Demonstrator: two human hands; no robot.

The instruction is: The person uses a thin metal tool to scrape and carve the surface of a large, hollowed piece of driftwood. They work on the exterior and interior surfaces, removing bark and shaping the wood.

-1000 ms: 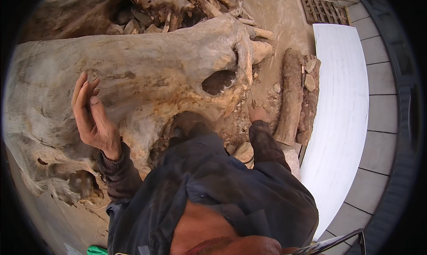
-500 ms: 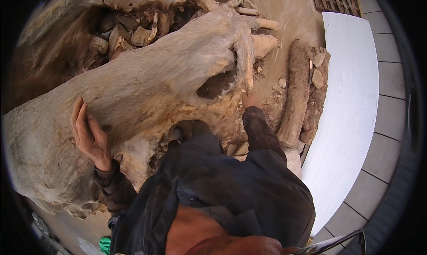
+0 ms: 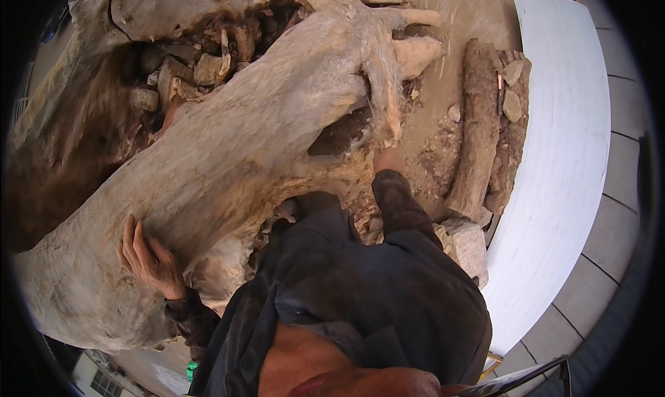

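A big weathered driftwood trunk (image 3: 228, 144) with gnarled roots lies slantwise in front of me. My left hand (image 3: 150, 262) lies on its pale, rounded surface at the left, fingers stretched out and slightly apart, holding nothing. Farther right, my right hand (image 3: 388, 161) reaches down by the lower tip of a root stub (image 3: 388, 110). Only its wrist and the back of it show; the fingers are hidden, so I cannot see whether they grip the wood. Between the two hands a dark hollow (image 3: 339, 134) opens in the trunk.
Two short logs (image 3: 478, 127) lie side by side at the right, with small stones (image 3: 512, 105) on one. Beyond them runs a long white board (image 3: 561, 120), then grey paving tiles (image 3: 589, 279). Rocks (image 3: 208, 69) fill a gap behind the trunk. A pale block (image 3: 465, 248) stands near my right elbow.
My left hand has slid nearer to me along the trunk. My right hand stays by the root stub, with its wrist a little shifted. The whole view has tilted slightly.
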